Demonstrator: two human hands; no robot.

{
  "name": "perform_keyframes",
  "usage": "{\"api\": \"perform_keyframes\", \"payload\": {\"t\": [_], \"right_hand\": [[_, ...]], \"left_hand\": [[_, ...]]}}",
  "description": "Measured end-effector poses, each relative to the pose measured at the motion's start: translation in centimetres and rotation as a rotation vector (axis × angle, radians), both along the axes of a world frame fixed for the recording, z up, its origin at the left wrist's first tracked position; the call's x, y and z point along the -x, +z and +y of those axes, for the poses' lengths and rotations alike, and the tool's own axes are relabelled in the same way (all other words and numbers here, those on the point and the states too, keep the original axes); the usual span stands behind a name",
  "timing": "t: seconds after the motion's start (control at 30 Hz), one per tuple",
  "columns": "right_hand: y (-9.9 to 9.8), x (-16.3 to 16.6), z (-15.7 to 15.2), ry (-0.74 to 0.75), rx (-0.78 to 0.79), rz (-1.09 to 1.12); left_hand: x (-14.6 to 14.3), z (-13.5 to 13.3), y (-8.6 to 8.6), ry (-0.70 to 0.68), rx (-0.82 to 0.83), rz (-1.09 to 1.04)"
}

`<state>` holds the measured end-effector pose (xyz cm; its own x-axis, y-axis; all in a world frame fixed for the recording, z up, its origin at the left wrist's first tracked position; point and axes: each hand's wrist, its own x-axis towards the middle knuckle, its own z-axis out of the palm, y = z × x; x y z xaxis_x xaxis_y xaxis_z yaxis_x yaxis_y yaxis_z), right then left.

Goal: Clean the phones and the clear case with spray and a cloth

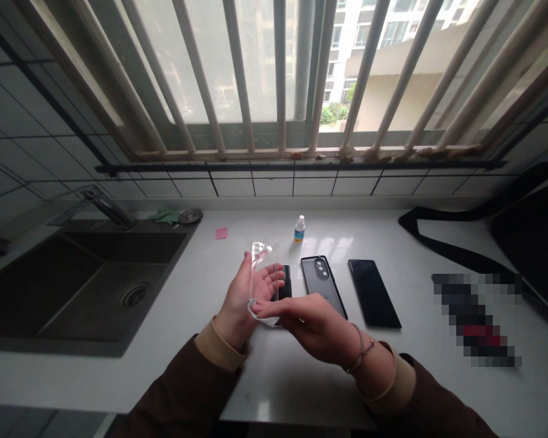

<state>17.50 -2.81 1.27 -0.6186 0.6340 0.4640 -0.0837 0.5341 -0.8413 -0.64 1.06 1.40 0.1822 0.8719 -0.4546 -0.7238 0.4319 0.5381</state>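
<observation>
A transparent plastic phone case (262, 271) stands upright in my left hand (240, 301), its camera cut-out at the top. My right hand (304, 322) reaches across to the case's lower edge, pinching a white cloth (261, 317) against it. Directly behind the case, partly hidden by my hands, lies a black phone (285, 283). To its right are a phone in a dark case (323, 286), showing its round camera lenses, and a black phone (374, 293) lying with its dark glass up.
A small dropper bottle (299, 230) and a pink sticky note (221, 233) stand on the white counter (256, 389). A dark steel sink (86, 286) with a tap (109, 207) lies left. A black bag (530, 231) and a pixelated object (477, 319) lie right. A barred window is behind.
</observation>
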Motion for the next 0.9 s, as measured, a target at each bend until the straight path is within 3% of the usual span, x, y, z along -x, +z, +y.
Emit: {"api": "perform_keyframes", "payload": {"t": [0.17, 0.23, 0.33, 0.4, 0.53, 0.67, 0.8, 0.9], "right_hand": [[-0.6, -0.5, 1.1, -0.217, 0.51, 0.278], [-0.9, -0.9, 1.9, -0.417, 0.577, 0.39], [-0.9, -1.6, 2.7, -0.782, 0.398, 0.35], [-0.9, -2.0, 2.7, -0.875, 0.164, 0.207], [-1.1, -1.8, 2.5, -0.684, -0.228, -0.05], [-1.4, -1.1, 2.4, -0.476, -0.443, -0.119], [-1.2, -0.7, 2.0, -0.31, -0.459, -0.142], [-1.0, -0.5, 1.5, -0.178, -0.373, -0.131]], "left_hand": [[-0.4, -0.8, 0.8, 0.046, -0.049, -0.012], [-0.5, -1.0, 0.9, -0.001, -0.081, 0.003], [-0.6, -1.3, 0.9, -0.182, -0.127, 0.032], [-0.7, -1.5, 0.7, -0.308, -0.198, 0.033], [-0.9, -1.9, 0.1, -0.439, -0.281, -0.012], [-1.3, -1.7, -0.1, -0.327, -0.282, -0.052], [-1.4, -1.5, 0.2, -0.12, -0.2, 0.001], [-1.0, -1.1, 0.3, -0.094, -0.06, 0.058]]}}
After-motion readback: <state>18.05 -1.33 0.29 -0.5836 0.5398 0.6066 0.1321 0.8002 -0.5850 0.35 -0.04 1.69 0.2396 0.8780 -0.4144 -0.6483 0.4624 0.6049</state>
